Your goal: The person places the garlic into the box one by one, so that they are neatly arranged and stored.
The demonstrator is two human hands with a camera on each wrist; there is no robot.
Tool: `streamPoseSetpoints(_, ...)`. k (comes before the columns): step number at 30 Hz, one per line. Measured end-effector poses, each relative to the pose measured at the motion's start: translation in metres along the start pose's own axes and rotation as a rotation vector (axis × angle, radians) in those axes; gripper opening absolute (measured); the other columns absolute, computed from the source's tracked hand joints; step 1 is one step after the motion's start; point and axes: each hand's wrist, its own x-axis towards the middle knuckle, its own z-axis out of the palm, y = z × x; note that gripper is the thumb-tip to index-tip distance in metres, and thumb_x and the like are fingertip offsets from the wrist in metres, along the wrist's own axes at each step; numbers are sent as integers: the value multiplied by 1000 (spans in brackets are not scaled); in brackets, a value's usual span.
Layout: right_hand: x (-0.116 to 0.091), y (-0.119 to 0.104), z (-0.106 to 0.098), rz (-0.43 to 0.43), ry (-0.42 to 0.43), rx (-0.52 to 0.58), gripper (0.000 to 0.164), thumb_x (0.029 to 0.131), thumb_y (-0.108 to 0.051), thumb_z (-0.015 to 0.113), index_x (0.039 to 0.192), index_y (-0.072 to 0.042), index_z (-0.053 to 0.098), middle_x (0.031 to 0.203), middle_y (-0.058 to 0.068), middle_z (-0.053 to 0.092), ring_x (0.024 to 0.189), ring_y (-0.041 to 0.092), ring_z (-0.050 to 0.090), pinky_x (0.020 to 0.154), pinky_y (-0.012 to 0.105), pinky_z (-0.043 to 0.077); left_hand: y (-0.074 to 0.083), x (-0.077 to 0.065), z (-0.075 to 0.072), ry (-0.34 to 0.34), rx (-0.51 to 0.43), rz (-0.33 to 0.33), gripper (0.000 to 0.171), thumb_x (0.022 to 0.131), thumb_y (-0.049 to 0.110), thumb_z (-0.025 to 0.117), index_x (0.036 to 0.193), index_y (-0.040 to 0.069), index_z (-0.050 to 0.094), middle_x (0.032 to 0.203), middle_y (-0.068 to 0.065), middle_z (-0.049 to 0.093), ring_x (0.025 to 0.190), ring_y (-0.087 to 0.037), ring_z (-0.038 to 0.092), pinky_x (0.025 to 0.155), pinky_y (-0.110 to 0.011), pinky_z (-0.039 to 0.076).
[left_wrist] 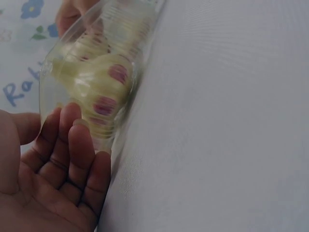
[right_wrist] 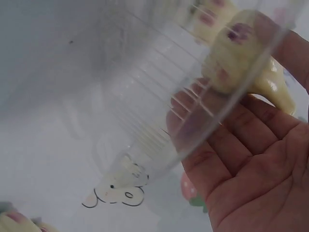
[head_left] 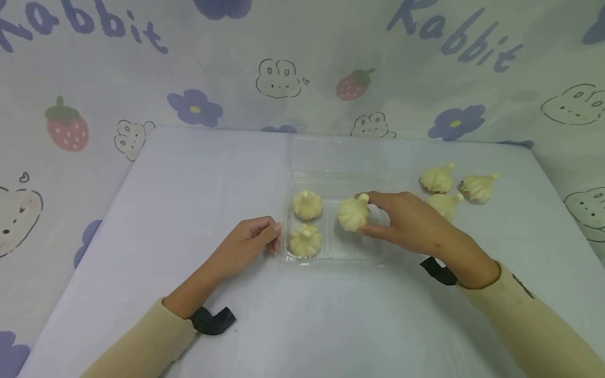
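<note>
My right hand [head_left: 411, 223] pinches a garlic bulb [head_left: 353, 214] between thumb and fingers, over the right part of a clear plastic box [head_left: 347, 254]. In the right wrist view, the box's transparent wall passes in front of that bulb [right_wrist: 231, 63] and the fingers. Two more garlic bulbs, a rear one [head_left: 307, 205] and a front one [head_left: 305, 241], sit in the box's left side, stems up. At the box's left edge is my left hand [head_left: 248, 242], its loosely bent fingertips [left_wrist: 79, 140] right at the wall.
Several garlic bulbs lie on the white table [head_left: 198, 173] at the right: one at the back [head_left: 437, 178], one farther right [head_left: 478, 187], and one partly hidden behind my right hand [head_left: 445, 203]. The box's clear lid [head_left: 337, 155] lies folded back toward the patterned cloth [head_left: 312, 31].
</note>
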Motion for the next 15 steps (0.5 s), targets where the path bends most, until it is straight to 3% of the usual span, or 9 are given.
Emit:
streamPoseSetpoints(6,6,3,8,-3,-11,-2,44,94,-33,82,125,-6,65,115,8,75,109,31,71,91,52,55,-1,1,0,7,7,2,35,112,30,52,88,9,66,83,-5,66,82,-25,62,75,-33,53)
streamPoseSetpoints(15,14,3,16,47,-13,-4,55,95,-37,80,137,-8,59,122,13,73,114,34,69,92,53,55,-2,1,1,27,12,8,33,111,29,54,89,10,69,82,-5,67,82,-24,62,75,-33,53)
